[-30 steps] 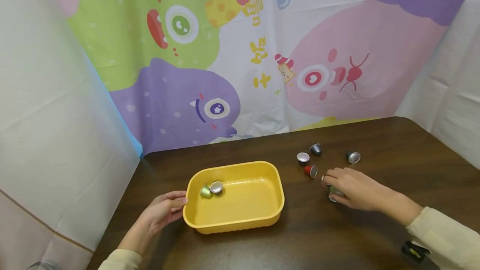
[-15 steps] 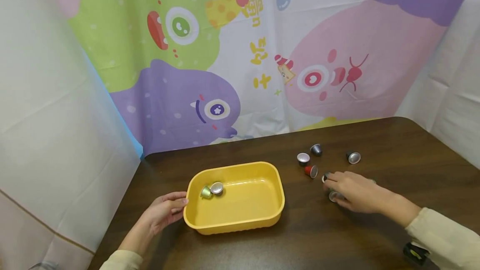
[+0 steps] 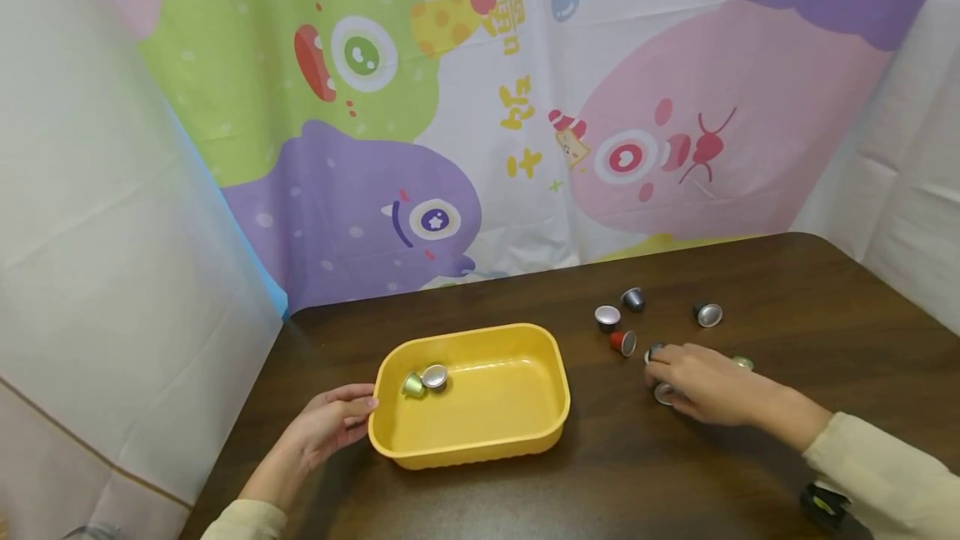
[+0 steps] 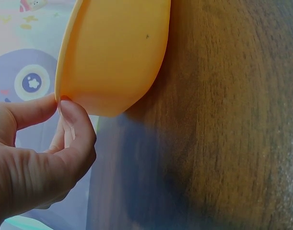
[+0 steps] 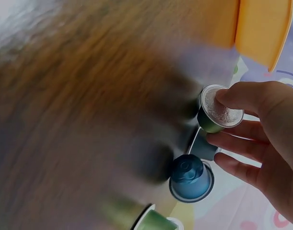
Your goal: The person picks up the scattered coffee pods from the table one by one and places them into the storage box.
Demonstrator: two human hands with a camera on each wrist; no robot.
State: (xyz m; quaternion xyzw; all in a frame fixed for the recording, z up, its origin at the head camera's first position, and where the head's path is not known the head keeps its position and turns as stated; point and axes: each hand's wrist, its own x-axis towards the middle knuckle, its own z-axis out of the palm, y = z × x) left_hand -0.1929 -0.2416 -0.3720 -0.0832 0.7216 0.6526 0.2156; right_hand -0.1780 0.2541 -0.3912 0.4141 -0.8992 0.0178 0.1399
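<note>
My left hand (image 3: 326, 423) pinches the left rim of a yellow plastic tray (image 3: 487, 450) between thumb and fingers. Inside the tray lie a light green coffee capsule (image 3: 413, 385) and one showing its silver lid (image 3: 434, 376). Over the right side of the table, my right hand (image 3: 705, 382) pinches a dark green coffee capsule (image 5: 223, 108), thumb on its foil lid. Close by its fingers in the right wrist view are a blue capsule (image 5: 192, 179), a dark teal capsule (image 5: 204, 145) partly hidden by the fingers, and a green capsule (image 5: 156, 221).
Beyond my right hand lie a red capsule (image 3: 622, 342), a silver-lidded one (image 3: 607, 317), a dark grey one (image 3: 633, 299) and a black one (image 3: 707, 314). A cartoon-printed cloth (image 3: 525, 215) hangs behind the brown table (image 3: 450, 507).
My right hand has shifted slightly among the capsules, and a green capsule behind it has come into sight. My left hand stays on the tray, which stands nearly still.
</note>
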